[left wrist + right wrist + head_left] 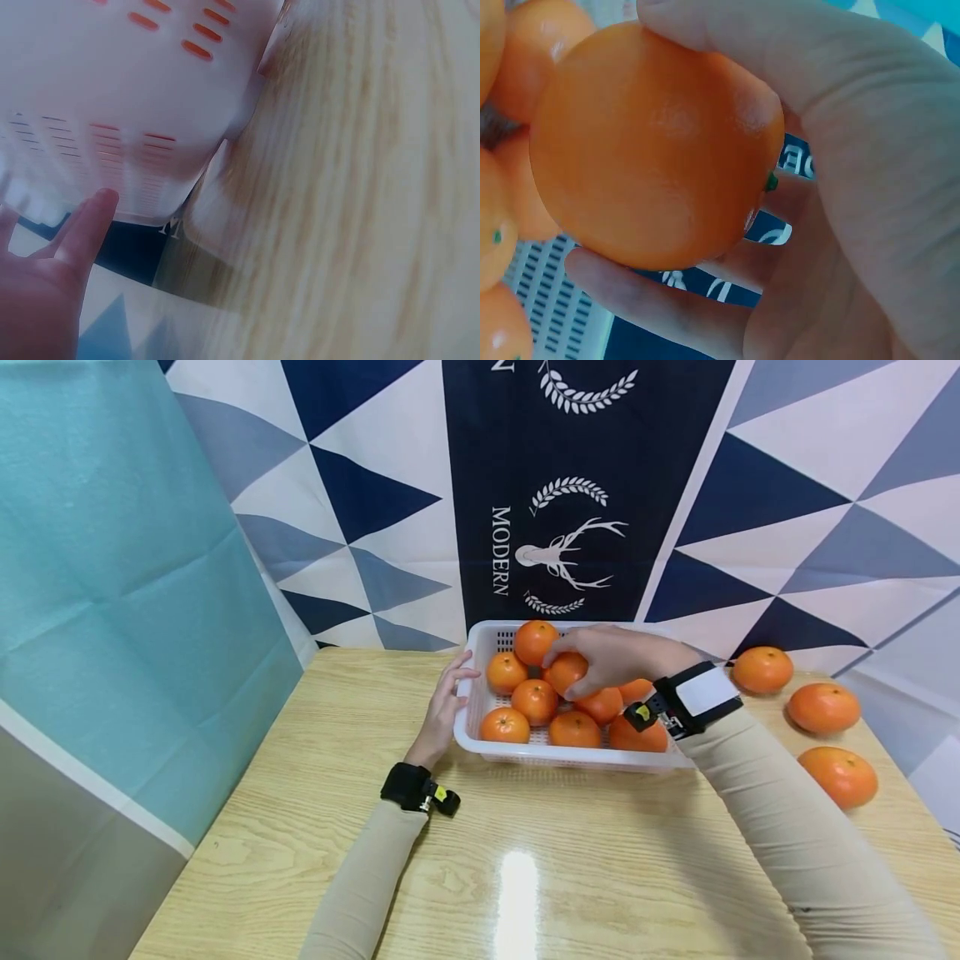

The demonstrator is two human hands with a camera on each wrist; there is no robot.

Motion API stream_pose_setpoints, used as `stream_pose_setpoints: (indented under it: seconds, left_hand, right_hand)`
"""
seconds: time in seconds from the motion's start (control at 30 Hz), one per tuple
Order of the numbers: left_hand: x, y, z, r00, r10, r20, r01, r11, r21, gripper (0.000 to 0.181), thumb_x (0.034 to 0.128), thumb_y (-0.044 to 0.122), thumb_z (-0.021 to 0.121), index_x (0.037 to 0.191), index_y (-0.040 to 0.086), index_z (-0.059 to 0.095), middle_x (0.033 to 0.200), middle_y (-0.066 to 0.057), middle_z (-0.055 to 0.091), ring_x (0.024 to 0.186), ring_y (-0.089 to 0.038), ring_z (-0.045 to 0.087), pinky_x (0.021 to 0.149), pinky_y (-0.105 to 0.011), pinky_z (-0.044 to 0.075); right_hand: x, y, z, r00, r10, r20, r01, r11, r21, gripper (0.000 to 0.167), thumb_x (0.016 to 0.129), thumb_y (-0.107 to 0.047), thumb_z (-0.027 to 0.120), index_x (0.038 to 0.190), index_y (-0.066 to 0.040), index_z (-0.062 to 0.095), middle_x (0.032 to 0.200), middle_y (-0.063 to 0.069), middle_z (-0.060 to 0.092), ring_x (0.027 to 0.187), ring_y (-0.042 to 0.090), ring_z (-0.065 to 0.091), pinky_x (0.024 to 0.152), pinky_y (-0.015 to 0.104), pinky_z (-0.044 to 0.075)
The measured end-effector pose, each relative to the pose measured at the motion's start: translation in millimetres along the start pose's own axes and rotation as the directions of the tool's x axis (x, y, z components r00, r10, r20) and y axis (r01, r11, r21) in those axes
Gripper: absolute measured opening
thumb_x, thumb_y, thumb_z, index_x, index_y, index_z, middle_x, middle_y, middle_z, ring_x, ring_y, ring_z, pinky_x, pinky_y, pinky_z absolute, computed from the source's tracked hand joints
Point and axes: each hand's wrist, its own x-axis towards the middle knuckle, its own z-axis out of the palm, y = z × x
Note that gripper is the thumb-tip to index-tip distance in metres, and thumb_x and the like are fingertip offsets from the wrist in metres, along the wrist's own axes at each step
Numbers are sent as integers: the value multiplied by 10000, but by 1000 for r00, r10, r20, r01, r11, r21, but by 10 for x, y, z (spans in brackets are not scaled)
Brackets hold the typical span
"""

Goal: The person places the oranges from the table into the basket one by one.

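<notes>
A white plastic basket (480, 745) with slotted walls holds several oranges, among them one orange (505, 725) at the front left corner. My right hand (617, 653) reaches in from the right and grips an orange (660, 150) above the others, its thumb and fingers on opposite sides of the fruit. A small green stem end shows toward the palm in the right wrist view. My left hand (442, 710) rests at the basket's left end, its fairly straight fingertips touching the rim. In the left wrist view, extended fingers (88, 232) lie beside the slotted wall.
On the wooden table (360, 718), three loose oranges lie to the right of the basket, one of them the nearest orange (838, 777). A patterned cloth (390, 510) hangs behind the table, close to the basket's back. A teal cloth (127, 568) hangs at the left.
</notes>
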Motion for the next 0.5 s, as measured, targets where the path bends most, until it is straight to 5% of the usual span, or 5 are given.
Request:
stream_pose_setpoints:
  seconds: [0.23, 0.37, 0.5]
  left_hand:
    - [81, -353, -71, 999, -40, 23, 40, 999, -2, 496, 1003, 134, 456, 1448, 232, 650, 1866, 112, 298, 1779, -222, 190, 1399, -746, 164]
    - [95, -407, -93, 999, -35, 33, 35, 999, 0, 504, 1000, 119, 464, 1453, 238, 651, 1863, 136, 299, 1780, -217, 192, 1393, -752, 176]
    - [78, -370, -84, 998, -52, 26, 52, 999, -4, 498, 1001, 127, 464, 1443, 258, 652, 1849, 177, 307, 1773, -173, 200, 1406, -711, 186]
  right_hand:
    - [37, -195, 35, 996, -83, 13, 84, 990, -115, 496, 926, -228, 913, 1392, -190, 747, 1380, 60, 707, 1191, 255, 641, 1097, 490, 582]
    - [55, -262, 46, 992, -126, 25, 129, 979, -159, 528, 936, -246, 911, 1424, -157, 729, 1381, 96, 687, 1204, 280, 625, 1093, 508, 574]
    - [76, -293, 90, 995, -83, 52, 91, 980, -177, 553, 966, -306, 891, 1469, -184, 699, 1456, 108, 674, 1262, 303, 620, 1139, 543, 571]
